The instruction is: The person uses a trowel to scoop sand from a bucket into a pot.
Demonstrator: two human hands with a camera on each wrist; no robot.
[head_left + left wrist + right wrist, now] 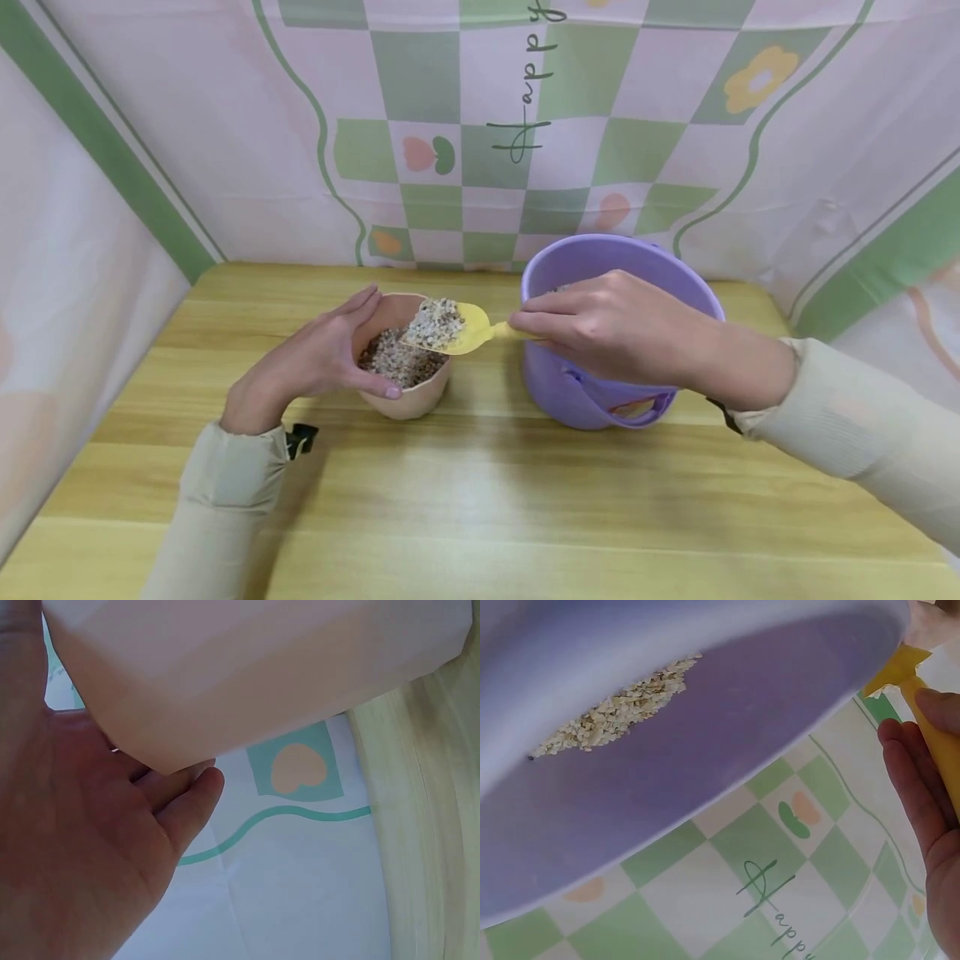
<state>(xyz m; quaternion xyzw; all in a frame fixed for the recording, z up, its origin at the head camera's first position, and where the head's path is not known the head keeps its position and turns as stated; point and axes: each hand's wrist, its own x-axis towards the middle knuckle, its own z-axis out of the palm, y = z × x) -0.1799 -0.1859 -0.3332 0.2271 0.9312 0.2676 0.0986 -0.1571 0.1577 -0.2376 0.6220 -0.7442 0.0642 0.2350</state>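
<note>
A pale pink faceted pot (408, 402) stands on the table, partly filled with coarse speckled grit (401, 360). My left hand (326, 346) grips it from the left, thumb along the near side and fingers round the far side. In my right hand (611, 329) is the handle of a yellow scoop (472, 329). Its blade carries a heap of pale grit (437, 323) over the pot's right rim. Below my right hand and forearm stands a purple bucket (547, 383). More pale grit (630, 709) lies inside the bucket, as the right wrist view shows.
The wooden table (480, 500) runs up to a printed cloth (495, 208) hanging at the back. Cloth also hangs on both sides. The bucket's purple handle (637, 417) hangs down at its near side. A strip of table lies between pot and bucket.
</note>
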